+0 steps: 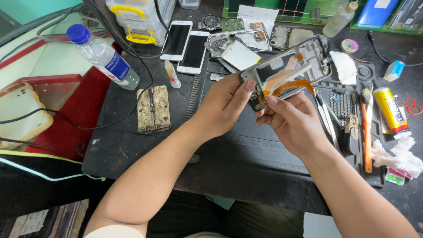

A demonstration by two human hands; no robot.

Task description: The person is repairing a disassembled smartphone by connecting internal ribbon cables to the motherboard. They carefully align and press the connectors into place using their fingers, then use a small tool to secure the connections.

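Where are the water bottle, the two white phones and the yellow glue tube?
Water bottle (pixel 105 57), head view, on its clear body.
Two white phones (pixel 185 44), head view, on the dark screens' shared edge.
Yellow glue tube (pixel 392 110), head view, on its middle.

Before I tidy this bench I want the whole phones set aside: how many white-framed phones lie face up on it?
2: one white phone beside the other white phone, behind the left hand. Others may hide under the clutter.

Free: bare dark mat (pixel 246 145) under both wrists.
Right blocked: tweezers (pixel 327 117), orange-handled brush (pixel 366 132).
Left blocked: water bottle (pixel 103 56), metal clamp block (pixel 153 109).
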